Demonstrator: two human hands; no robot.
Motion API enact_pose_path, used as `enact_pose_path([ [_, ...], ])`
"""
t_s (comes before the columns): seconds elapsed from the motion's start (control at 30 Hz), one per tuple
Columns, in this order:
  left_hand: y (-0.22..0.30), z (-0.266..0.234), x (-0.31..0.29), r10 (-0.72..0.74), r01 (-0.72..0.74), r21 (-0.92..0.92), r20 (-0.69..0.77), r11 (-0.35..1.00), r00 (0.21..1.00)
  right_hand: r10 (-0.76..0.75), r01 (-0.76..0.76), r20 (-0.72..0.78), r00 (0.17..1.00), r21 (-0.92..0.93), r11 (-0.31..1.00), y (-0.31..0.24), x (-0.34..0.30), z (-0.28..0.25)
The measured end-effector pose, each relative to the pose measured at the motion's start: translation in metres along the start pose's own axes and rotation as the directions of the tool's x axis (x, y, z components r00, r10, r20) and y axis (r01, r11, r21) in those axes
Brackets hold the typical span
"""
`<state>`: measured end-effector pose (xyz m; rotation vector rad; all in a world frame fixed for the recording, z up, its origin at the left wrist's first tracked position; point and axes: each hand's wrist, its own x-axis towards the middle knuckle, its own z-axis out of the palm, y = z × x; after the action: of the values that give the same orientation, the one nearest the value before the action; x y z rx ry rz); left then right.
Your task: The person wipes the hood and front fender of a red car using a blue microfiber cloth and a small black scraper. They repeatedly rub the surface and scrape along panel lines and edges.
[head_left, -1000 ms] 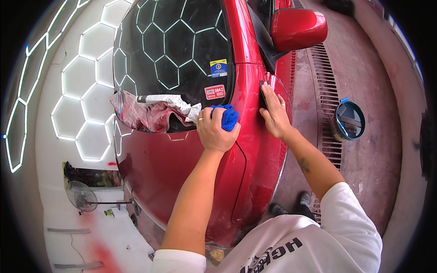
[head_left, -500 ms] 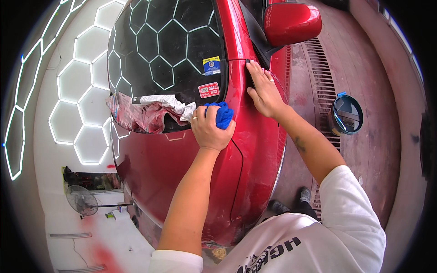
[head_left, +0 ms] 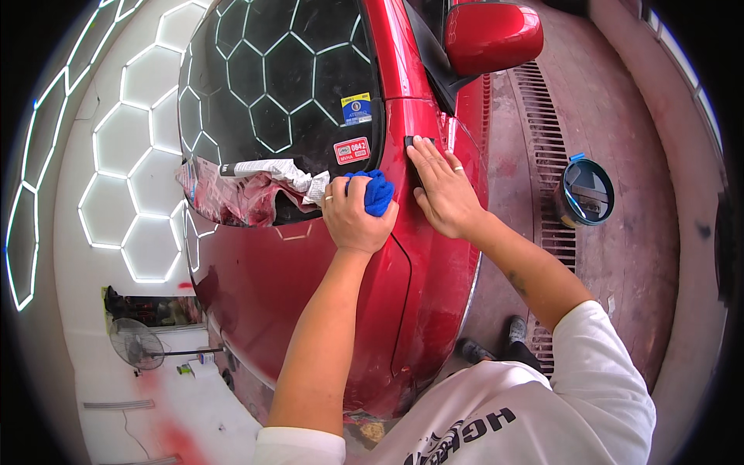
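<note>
My left hand (head_left: 355,221) is closed around a bunched blue cloth (head_left: 379,195) and rests at the lower corner of the dark glass. Flat against the red car body (head_left: 380,310), my right hand (head_left: 447,192) presses with its fingers stretched out. Under those fingers is a thin black sheet, apparently sandpaper (head_left: 408,142); its edges show past the fingertips and beside the hand, the rest is covered. Crumpled, red-stained newspaper (head_left: 236,194) lies along the bottom of the glass, left of the cloth.
A red side mirror (head_left: 494,37) juts out at the upper right. On the floor to the right stands a dark bucket (head_left: 587,191) holding liquid, beside a slotted drain grate (head_left: 546,147). A fan (head_left: 136,343) stands at the lower left. Hexagonal lights reflect in the glass.
My right hand has slid down the red panel toward me, with the black sheet under it. My left hand still grips the blue cloth in about the same place.
</note>
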<state>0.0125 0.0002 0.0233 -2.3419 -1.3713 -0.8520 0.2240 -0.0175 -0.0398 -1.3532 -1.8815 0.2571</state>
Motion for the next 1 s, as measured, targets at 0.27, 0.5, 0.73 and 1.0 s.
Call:
enact_pose_path([
  [0.27, 0.0, 0.0, 0.001, -0.011, 0.011, 0.005, 0.009, 1.0, 1.0, -0.049, 0.049, -0.03, 0.998, -0.013, 0.999, 0.002, 0.012, 0.0],
  [0.5, 0.002, 0.001, 0.007, 0.03, -0.03, -0.005, -0.019, 1.0, 0.999, 0.243, -0.229, -0.114, 0.963, 0.122, 0.966, -0.005, -0.013, 0.041],
  [0.73, 0.0, 0.004, 0.002, 0.054, -0.054, 0.002, -0.033, 0.999, 0.998, 0.292, -0.291, 0.029, 0.956, 0.222, 0.931, -0.064, -0.103, 0.066],
  [1.0, 0.001, 0.009, 0.006, 0.056, -0.056, -0.001, -0.027, 0.998, 0.998, 0.467, -0.425, -0.099, 0.879, 0.281, 0.86, 0.0, -0.017, 0.046],
])
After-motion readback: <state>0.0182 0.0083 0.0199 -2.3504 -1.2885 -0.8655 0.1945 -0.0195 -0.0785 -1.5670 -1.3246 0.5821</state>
